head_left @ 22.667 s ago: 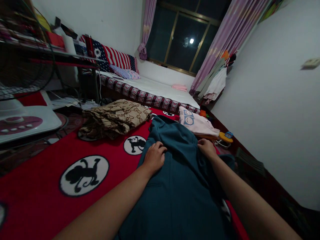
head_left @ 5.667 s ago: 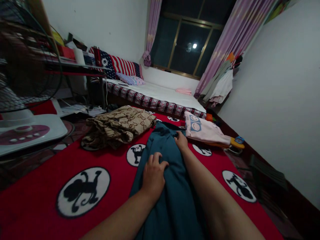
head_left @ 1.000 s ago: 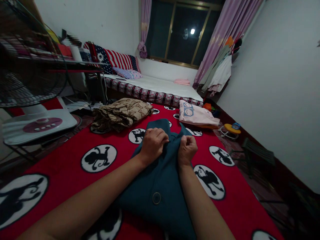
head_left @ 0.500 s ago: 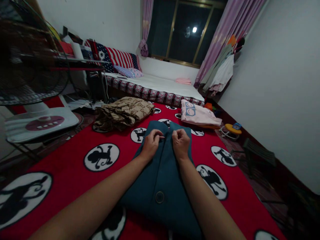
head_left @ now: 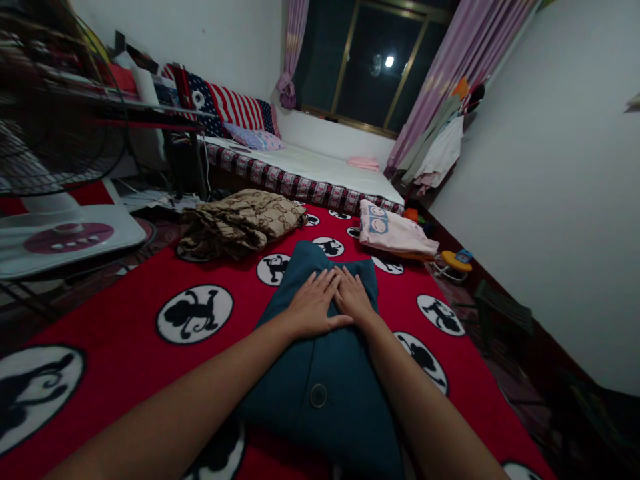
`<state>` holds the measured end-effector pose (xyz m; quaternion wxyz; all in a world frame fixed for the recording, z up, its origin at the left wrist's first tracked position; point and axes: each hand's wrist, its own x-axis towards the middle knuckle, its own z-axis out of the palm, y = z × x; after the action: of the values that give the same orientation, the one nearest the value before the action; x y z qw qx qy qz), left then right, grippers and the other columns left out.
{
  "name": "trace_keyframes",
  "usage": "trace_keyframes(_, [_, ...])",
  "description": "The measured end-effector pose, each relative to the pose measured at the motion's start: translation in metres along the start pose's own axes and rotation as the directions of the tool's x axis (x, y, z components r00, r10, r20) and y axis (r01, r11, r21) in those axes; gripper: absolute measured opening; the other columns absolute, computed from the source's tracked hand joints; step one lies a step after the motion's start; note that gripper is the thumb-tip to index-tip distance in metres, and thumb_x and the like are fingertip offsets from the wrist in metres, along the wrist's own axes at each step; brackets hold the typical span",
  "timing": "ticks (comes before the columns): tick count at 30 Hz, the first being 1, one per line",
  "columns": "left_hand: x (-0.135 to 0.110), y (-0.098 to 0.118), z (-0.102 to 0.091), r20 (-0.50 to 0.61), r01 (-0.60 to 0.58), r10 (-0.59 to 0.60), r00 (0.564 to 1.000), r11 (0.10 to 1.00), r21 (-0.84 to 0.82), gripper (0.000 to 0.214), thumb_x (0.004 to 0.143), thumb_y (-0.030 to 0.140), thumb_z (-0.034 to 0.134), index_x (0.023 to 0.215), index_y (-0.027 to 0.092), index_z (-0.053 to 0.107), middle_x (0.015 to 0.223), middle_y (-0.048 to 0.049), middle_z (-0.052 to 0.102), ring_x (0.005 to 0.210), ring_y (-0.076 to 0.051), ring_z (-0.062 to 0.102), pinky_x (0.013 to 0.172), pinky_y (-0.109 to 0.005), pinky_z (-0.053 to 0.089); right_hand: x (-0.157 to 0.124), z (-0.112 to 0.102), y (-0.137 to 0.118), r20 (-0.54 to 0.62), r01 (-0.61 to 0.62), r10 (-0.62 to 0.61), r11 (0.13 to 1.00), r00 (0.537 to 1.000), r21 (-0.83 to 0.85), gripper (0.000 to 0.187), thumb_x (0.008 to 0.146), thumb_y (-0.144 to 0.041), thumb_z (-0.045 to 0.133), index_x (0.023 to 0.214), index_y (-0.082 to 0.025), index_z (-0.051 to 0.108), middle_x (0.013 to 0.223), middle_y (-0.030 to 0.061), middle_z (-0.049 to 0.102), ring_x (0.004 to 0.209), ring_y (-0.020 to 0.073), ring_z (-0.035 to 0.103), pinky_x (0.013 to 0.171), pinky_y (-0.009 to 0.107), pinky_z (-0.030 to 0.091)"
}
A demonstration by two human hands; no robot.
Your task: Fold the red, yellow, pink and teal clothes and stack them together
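A folded teal jacket (head_left: 285, 393) with one large round button (head_left: 319, 395) lies on the red blanket (head_left: 125, 373) patterned with monkeys in white circles. My left hand (head_left: 316, 305) rests flat on its upper part, fingers stretched out and thumb pointing right. Beside it, my right hand (head_left: 354, 293) is also laid flat on the cloth. The fingertips of both hands meet near the jacket's top middle. Neither hand grips anything.
Crumpled brown patterned cloth (head_left: 245, 223) lies beyond the jacket on the left, and a folded pink garment (head_left: 395, 233) on the right. A fan (head_left: 60, 230) stands at the far left. Behind is a bed (head_left: 310, 167); a yellow stool (head_left: 456, 260) stands to the right.
Both hands were curled at the jacket's top edges, apart from each other. Now they have opened, come together and lie flat on it, and the jacket's upper middle is covered.
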<state>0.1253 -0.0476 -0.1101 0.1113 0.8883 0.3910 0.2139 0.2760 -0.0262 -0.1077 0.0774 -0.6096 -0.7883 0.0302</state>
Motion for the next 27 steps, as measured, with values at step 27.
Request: trace_keyframes(27, [0.006,-0.012,0.004,-0.155,0.046,-0.078,0.985,0.979,-0.201,0.044,0.089,0.016,0.045,0.131,0.014,0.055,0.139,-0.0122,0.054,0.131,-0.021,0.047,0.116,-0.04,0.028,-0.014,0.002,-0.061,-0.107,-0.247,0.328,0.856,0.939,0.454,0.06,0.098,-0.038,0.02,0.149,-0.006,0.028,0.154,0.0146,0.031,0.144,0.023,0.025,0.118,0.048,0.01])
